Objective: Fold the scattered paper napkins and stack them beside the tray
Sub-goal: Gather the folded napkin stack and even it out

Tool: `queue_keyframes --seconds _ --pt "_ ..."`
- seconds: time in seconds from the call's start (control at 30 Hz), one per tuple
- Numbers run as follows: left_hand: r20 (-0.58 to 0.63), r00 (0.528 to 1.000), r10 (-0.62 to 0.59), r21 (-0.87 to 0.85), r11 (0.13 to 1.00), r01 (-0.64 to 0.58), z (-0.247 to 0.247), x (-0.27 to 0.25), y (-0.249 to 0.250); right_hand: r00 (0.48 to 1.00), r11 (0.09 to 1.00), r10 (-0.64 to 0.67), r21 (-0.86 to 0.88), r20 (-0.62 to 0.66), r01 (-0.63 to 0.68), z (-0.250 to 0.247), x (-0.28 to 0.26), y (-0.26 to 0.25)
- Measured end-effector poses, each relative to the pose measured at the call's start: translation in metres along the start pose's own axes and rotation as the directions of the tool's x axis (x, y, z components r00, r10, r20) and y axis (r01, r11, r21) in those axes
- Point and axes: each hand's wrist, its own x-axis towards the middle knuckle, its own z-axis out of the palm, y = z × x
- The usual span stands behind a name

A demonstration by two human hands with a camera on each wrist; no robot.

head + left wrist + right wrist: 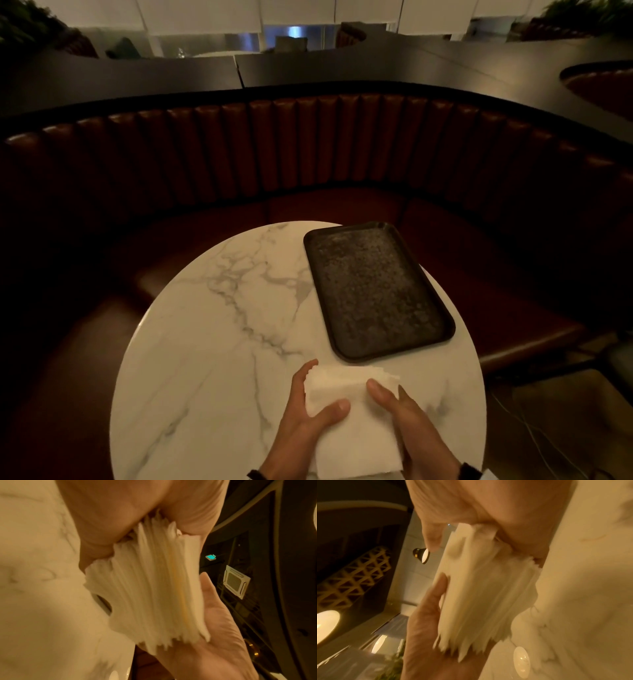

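Observation:
A thick stack of white paper napkins [346, 411] is held over the near edge of the round marble table [212, 342], just in front of the dark tray [373, 291]. My left hand [308, 407] grips the stack's left side, thumb on top and fingers under. My right hand [400, 407] grips the right side the same way. The left wrist view shows the stack's [154, 588] ragged layered edge between thumb and fingers; in the right wrist view the napkin stack [481, 588] sits the same way.
The empty dark tray lies on the right half of the table, its far corner overhanging the edge. A curved brown leather booth seat [308, 154] wraps around the table. The left half of the tabletop shows bare marble.

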Motion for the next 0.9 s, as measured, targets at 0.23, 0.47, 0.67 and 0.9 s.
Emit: queue_keyframes --seconds 0.23,0.47,0.67,0.9 --pt "0.004 0.999 -0.052 0.026 0.998 0.051 0.010 0.026 0.000 0.998 1.000 -0.023 -0.005 0.057 0.023 -0.009 0.007 -0.015" --pt "-0.098 0.993 -0.062 0.008 0.998 0.063 0.033 0.117 0.032 0.996 0.997 0.004 -0.073 -0.086 -0.011 -0.037 0.094 -0.067" --pt "-0.207 0.959 -0.192 0.064 0.976 0.209 0.038 0.195 0.018 0.988 0.966 0.082 -0.235 -0.127 -0.110 -0.049 0.175 -0.088" --pt "-0.375 0.900 -0.223 0.120 0.951 0.286 0.048 0.222 0.006 0.984 0.840 0.046 -0.527 -0.170 -0.131 -0.048 0.224 -0.091"
